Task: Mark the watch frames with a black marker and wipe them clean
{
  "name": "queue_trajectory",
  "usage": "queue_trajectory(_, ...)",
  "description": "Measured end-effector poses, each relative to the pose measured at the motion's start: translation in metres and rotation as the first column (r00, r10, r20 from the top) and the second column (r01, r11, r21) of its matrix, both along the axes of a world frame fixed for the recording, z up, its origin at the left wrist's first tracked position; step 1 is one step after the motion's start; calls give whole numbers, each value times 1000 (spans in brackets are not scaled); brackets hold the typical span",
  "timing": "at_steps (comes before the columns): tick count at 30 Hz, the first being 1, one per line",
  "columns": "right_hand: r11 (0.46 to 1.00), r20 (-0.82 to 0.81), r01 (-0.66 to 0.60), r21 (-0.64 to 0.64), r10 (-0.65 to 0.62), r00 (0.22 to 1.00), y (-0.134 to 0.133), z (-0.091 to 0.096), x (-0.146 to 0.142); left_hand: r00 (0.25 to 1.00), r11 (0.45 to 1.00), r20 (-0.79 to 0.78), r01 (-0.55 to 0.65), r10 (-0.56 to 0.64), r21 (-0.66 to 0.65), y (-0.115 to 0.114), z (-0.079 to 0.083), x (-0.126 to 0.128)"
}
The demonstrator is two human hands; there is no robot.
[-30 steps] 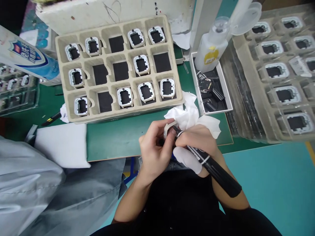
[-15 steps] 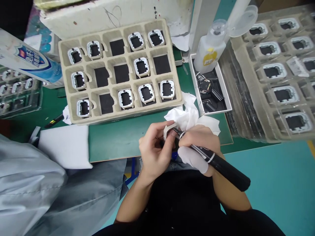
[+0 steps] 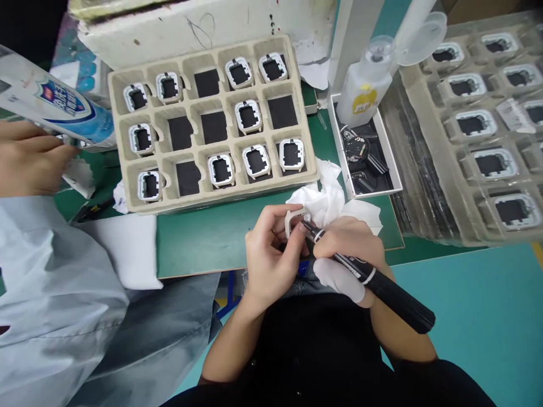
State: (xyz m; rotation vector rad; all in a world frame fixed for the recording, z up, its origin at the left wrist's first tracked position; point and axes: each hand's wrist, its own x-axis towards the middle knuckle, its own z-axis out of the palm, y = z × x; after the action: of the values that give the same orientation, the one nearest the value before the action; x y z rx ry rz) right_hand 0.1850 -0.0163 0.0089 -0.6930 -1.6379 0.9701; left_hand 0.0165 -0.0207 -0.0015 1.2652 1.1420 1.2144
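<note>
Between the thumb and fingers of my left hand [image 3: 274,254] is a pale watch case [image 3: 292,221], a small frame with an open middle, held above the table's front edge. My right hand [image 3: 354,249] grips a black marker pen [image 3: 394,298] slantwise, its tip at the inner side of the watch case. Whether the tip touches the case I cannot tell. A white finger cot covers one finger of my right hand. Just beyond my hands lies a crumpled white tissue [image 3: 324,195]. Behind it, a moulded tray [image 3: 237,191] holds several similar watch cases, with some pockets showing black bottoms.
At the right, a white box [image 3: 396,183] holds a pump bottle [image 3: 360,93] and dark parts. Beyond it are stacked trays [image 3: 441,198] of cases. On the left are a spray can [image 3: 72,110], a white cloth [image 3: 127,249] and a co-worker's hand [image 3: 34,158].
A co-worker's hand and sleeve have come into view at the left, near the spray can. The view has shifted slightly; my hands keep hold of the watch case and marker pen.
</note>
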Motion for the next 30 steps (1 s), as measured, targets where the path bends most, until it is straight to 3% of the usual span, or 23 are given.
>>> queue_trajectory(5,1000,-26,23,-21,-23,999,-2,4,-3,989,994,149,-2,19,-111,6,8,-2)
queue_trajectory(12,999,-44,49,-3,-49,998,-2,5,-6,985,982,174,36,-4,-184,8,10,-4)
queue_trajectory(20,997,-17,70,-8,-70,997,-3,3,-4,972,995,230,60,-39,-84,5,6,-3)
queue_trajectory(30,999,67,52,-6,-52,996,-3,3,-2,988,997,136,68,-71,23,4,5,-3)
